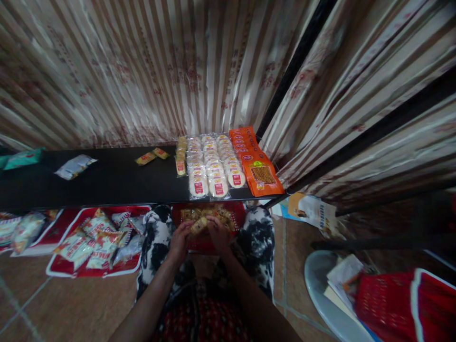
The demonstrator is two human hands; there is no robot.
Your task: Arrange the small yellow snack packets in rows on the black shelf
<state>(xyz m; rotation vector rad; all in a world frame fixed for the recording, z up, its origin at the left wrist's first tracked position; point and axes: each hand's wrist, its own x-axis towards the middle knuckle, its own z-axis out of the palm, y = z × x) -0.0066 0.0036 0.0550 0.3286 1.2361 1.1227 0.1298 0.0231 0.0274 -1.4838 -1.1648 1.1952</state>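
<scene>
Between my two hands is a small yellowish wrapped snack (pixel 198 226), held over a red basket (pixel 204 245) between my knees. My left hand (pixel 181 239) grips its left end with closed fingers. At its other end, my right hand (pixel 218 233) pinches it. More yellowish packets (pixel 213 214) lie in the basket. On the black shelf ahead, overlapping rows of round white crackers in clear wrappers (pixel 217 166) lie beside orange snack bags (pixel 257 161). A short column of yellow packets (pixel 181 156) runs along their left side.
Two loose yellow packets (pixel 152 156) and a silvery packet (pixel 75 166) lie on the black shelf (pixel 114 183). A red basket of snack bags (pixel 101 242) stands at left. To the right are a grey basin (pixel 317 280) and a red basket (pixel 386 299). A striped curtain (pixel 142 71) hangs behind.
</scene>
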